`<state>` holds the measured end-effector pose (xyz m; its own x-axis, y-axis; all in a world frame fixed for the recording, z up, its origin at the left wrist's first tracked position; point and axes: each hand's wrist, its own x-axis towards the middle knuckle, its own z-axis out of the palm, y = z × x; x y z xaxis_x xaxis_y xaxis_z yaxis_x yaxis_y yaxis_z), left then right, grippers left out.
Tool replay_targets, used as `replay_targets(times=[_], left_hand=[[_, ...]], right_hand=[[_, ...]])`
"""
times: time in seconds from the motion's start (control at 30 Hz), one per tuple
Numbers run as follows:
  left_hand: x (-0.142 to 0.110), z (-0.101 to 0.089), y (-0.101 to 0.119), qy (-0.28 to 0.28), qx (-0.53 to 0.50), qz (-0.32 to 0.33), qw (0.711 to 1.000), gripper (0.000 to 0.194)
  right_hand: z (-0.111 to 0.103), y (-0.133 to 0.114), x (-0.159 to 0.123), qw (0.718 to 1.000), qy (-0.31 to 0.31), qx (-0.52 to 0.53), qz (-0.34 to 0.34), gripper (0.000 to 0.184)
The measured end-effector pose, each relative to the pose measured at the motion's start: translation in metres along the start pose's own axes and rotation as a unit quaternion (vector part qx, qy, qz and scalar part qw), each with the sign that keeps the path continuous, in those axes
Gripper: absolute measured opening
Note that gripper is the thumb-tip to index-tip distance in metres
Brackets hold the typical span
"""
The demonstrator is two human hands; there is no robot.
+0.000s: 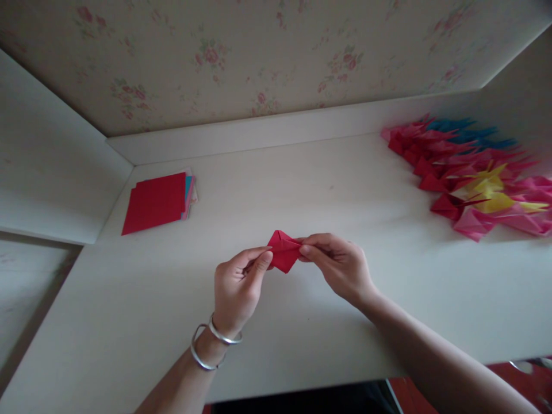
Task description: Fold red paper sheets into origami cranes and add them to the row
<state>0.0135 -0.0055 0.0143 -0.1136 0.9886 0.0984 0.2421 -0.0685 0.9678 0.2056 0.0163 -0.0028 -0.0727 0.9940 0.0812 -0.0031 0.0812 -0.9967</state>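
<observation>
Person is folding a small piece of red paper (284,253), pinching it between both hands near the middle of the white table (241,201). Left hand (239,282) is gripping the left corner, thumb on top and fingers tucked under; right hand (342,264) is pinching the right corner the same way, fingertips closing tight on it. Neither hand is standing wide. Paper is showing a diamond outline with a crease across its face and a slit at the far tip; cannot tell if its underside is touching the table. Two silver bracelets (232,341) are hanging on the left wrist. Far left, a stack of square paper (155,202) is lying flat, red on top, blue and pink edges peeking out on its right side. Far right, a pile of folded paper shapes (448,172) is sitting in red, pink, blue and yellow, well apart from the hands. Step in hand is probably mid-fold, shaping or creasing the side corners. Next move is likely calling for keeping the layers lined up, steadying with one hand while the other is pressing the crease sharp.
</observation>
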Motion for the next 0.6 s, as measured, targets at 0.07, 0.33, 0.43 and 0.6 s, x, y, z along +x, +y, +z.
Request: replay_targets(times=[0.07,0.33,0.43,0.6], left_hand=[[-0.0001,0.0,-0.0007,0.006,0.005,0.001,1.0,0.012],[0.0011,-0.0002,-0.0014,0.017,0.027,0.007,0.999,0.015],[0.0004,0.0006,-0.0014,0.028,0.045,0.012,0.999,0.015],[-0.0004,0.0014,0.0025,0.019,0.044,0.018,0.999,0.014]], right_hand=[[0.0,-0.0019,0.0,0.998,-0.001,-0.053,-0.018,0.01],[-0.0019,-0.0104,0.0034,0.981,-0.068,-0.155,-0.094,0.015],[-0.0035,-0.01,0.0034,0.977,-0.084,-0.169,-0.101,0.015],[-0.002,-0.0044,0.0007,0.993,-0.072,-0.094,-0.023,0.018]])
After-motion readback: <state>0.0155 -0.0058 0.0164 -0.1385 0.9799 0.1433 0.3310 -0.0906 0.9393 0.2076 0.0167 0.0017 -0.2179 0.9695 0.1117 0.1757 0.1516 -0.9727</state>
